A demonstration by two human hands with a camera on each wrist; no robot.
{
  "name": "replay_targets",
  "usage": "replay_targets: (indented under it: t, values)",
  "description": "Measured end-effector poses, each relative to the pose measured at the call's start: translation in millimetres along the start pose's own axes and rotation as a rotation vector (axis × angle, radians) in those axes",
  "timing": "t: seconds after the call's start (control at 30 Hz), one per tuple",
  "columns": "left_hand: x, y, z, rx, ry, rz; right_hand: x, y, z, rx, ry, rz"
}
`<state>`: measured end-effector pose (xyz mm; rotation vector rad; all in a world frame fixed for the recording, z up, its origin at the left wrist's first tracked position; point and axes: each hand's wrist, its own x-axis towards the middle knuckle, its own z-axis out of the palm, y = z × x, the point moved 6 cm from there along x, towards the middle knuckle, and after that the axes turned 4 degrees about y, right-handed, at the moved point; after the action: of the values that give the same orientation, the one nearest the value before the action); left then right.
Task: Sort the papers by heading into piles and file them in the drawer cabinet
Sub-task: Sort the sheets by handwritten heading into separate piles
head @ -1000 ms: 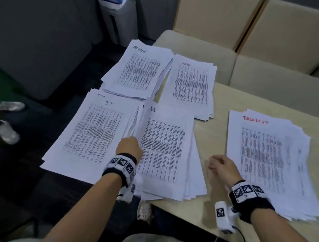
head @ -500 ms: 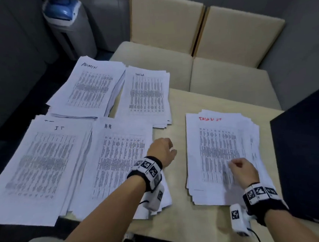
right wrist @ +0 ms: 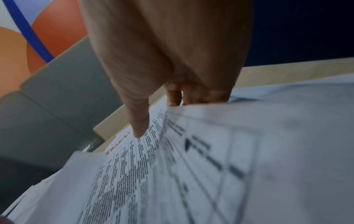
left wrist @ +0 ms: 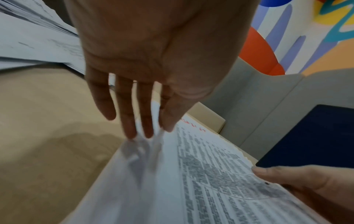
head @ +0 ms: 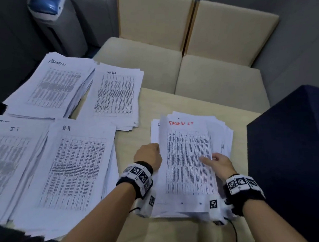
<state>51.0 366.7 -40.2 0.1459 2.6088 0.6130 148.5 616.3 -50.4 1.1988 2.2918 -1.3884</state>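
The left grip (head: 148,155) has straight fingers (left wrist: 140,121) slipped under the lifted left edge of the top white printed sheet with a red handwritten heading (head: 188,156), holding nothing closed. The right grip (head: 218,162) pinches that sheet's right edge, thumb on top, its other fingers hidden beneath the paper. The sheet tops the unsorted white paper stack (head: 219,136) at centre right on the pale wooden tabletop (head: 173,234). The red heading is blurred. Piles at left read ADMIN (head: 57,62), IT (head: 14,128) and HR (head: 65,128); the IT pile runs off the left edge.
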Motion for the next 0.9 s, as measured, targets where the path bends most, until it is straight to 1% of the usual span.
replay_targets:
  t: [0.07, 0.13, 0.17, 0.2, 0.27, 0.3, 0.33, 0.37, 0.43, 0.47, 0.5, 0.53, 0.57, 0.6, 0.63, 0.7, 0.77, 0.83, 0.9]
  values:
    - [0.6, 4.1, 1.5, -0.078, -0.035, 0.06, 4.8, 0.9, -0.3, 0.033, -0.061, -0.008]
    - [0.8, 6.3, 1.0, -0.109, -0.059, 0.102, 9.0, 5.8, -3.2, 0.07, -0.093, 0.022]
    - [1.6, 5.4, -0.7, -0.095, -0.036, 0.102, 10.6, 9.9, -6.4, 0.084, -0.089, 0.044]
    - [2.9, 3.6, -2.6, -0.078, 0.017, 0.099, 10.6, 13.7, -11.2, 0.106, -0.069, 0.067]
    - [5.7, -4.9, -6.0, -0.085, 0.166, 0.015, 7.4, 24.6, -19.7, 0.229, -0.066, 0.136]
    - [6.8, -11.4, -7.0, -0.113, 0.21, -0.071, 3.7, 29.9, -21.8, 0.308, -0.088, 0.179]
    - [7.0, -17.5, -5.7, -0.137, 0.211, -0.149, -2.7, 32.4, -23.2, 0.37, -0.119, 0.207]
    - [6.8, -21.2, -3.0, -0.154, 0.171, -0.212, -5.9, 35.7, -24.5, 0.406, -0.137, 0.21]
    - [7.2, -25.0, 2.7, -0.165, 0.09, -0.266, -10.7, 37.4, -27.9, 0.408, -0.14, 0.177]
    - [7.3, -25.0, 3.4, -0.163, 0.084, -0.27, -10.6, 37.3, -29.8, 0.418, -0.132, 0.161]
    - [7.5, -23.9, 1.5, -0.161, 0.114, -0.257, -10.9, 34.7, -30.7, 0.438, -0.141, 0.146]
    - [8.2, -21.0, -2.1, -0.166, 0.174, -0.22, -10.9, 30.6, -31.6, 0.46, -0.152, 0.137]
    - [8.9, -16.7, -7.7, -0.193, 0.244, -0.167, -9.8, 25.2, -31.6, 0.485, -0.16, 0.123]
    - [9.8, -11.6, -12.8, -0.259, 0.285, -0.108, -8.4, 18.5, -30.8, 0.506, -0.168, 0.107]
    - [10.4, -5.4, -17.8, -0.357, 0.286, -0.046, -7.1, 11.4, -29.1, 0.529, -0.183, 0.092]
    - [8.9, 6.5, -24.2, -0.513, 0.203, 0.053, -4.0, -2.7, -22.3, 0.546, -0.223, 0.069]
    - [6.2, 8.0, -27.8, -0.575, 0.146, 0.13, -5.5, -16.6, -11.0, 0.575, -0.263, 0.064]
    - [5.0, -4.7, -31.2, -0.642, 0.159, 0.142, -11.3, -28.7, 3.1, 0.602, -0.268, 0.069]
    - [5.9, -28.2, -45.8, -0.79, 0.184, 0.097, -11.9, -36.0, 19.3, 0.68, -0.259, 0.08]
